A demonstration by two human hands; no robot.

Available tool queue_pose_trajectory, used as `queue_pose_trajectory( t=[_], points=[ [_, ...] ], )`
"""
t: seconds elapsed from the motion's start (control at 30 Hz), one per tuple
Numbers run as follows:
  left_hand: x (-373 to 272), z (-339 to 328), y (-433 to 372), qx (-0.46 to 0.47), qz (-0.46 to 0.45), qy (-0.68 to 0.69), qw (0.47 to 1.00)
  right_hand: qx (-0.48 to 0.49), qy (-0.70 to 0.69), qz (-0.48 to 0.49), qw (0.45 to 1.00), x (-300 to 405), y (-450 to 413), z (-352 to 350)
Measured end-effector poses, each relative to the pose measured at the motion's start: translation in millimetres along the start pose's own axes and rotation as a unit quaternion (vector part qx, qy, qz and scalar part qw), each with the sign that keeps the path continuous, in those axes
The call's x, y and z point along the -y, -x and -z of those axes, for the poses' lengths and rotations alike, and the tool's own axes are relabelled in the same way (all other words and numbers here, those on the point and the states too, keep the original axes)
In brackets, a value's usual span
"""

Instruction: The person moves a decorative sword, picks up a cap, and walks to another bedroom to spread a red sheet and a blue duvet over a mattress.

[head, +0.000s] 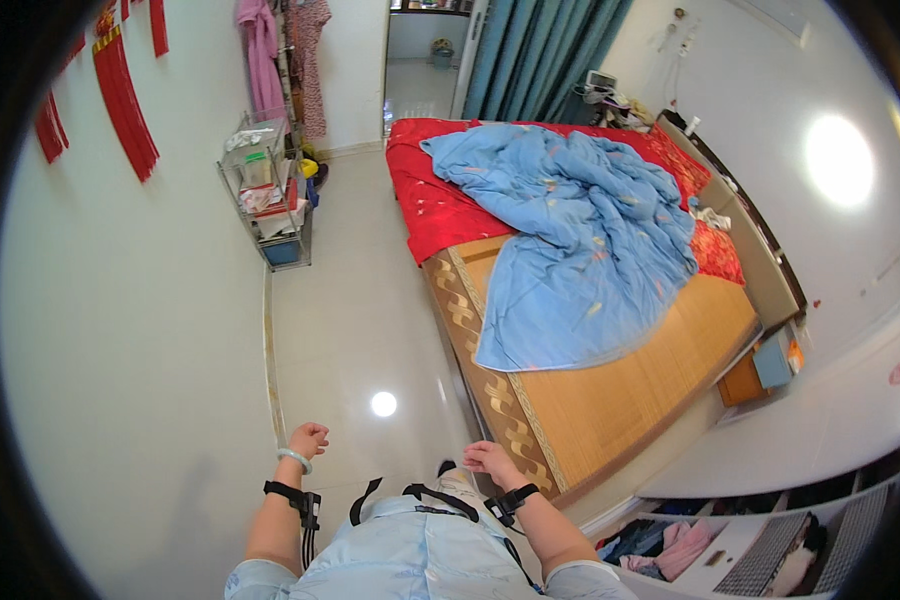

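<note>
My left hand (310, 440), with a pale bangle at the wrist, hangs over the tiled floor near the left wall, holding nothing, its fingers loosely curled. Beside the near corner of the bed, my right hand (489, 459) is also empty, its fingers slightly bent. On the bed lies a rumpled light-blue quilt (570, 247), spread across a red sheet (450, 217) and a woven tan mat (607, 405). Red patterned pillows (718, 253) rest against the headboard, partly under the quilt.
A wire shelf rack (270, 202) with boxes stands by the left wall, near hanging clothes (262, 60). A teal curtain (540, 60) hangs beside a doorway. Low at the right, a cabinet (690, 570) holds folded clothes. A small orange-brown nightstand (742, 379) stands beside the bed.
</note>
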State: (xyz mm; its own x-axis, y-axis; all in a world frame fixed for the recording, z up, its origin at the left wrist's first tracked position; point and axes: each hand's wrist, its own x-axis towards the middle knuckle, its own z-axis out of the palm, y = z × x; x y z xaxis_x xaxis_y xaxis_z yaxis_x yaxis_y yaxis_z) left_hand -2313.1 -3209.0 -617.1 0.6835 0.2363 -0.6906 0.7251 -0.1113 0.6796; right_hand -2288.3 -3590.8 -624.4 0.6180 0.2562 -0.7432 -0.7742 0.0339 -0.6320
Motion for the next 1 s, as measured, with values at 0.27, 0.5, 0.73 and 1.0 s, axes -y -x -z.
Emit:
queue_pose_trajectory(
  t=[0.27,0.5,0.73,1.0],
  points=[
    [-12,24,-61,-0.023,0.037,0.086,0.995,0.048,0.078,-0.006,0.996,67,-115,-15],
    [-76,57,-174,-0.046,0.079,0.064,0.994,0.076,0.074,-0.021,0.994,169,-243,-47],
    [-222,74,-258,-0.052,-0.032,0.131,0.99,0.079,0.079,0.018,0.994,313,-317,-83],
    [-316,110,-399,0.005,0.02,0.07,0.997,0.05,0.02,0.031,0.998,396,-412,-93]
  ],
)
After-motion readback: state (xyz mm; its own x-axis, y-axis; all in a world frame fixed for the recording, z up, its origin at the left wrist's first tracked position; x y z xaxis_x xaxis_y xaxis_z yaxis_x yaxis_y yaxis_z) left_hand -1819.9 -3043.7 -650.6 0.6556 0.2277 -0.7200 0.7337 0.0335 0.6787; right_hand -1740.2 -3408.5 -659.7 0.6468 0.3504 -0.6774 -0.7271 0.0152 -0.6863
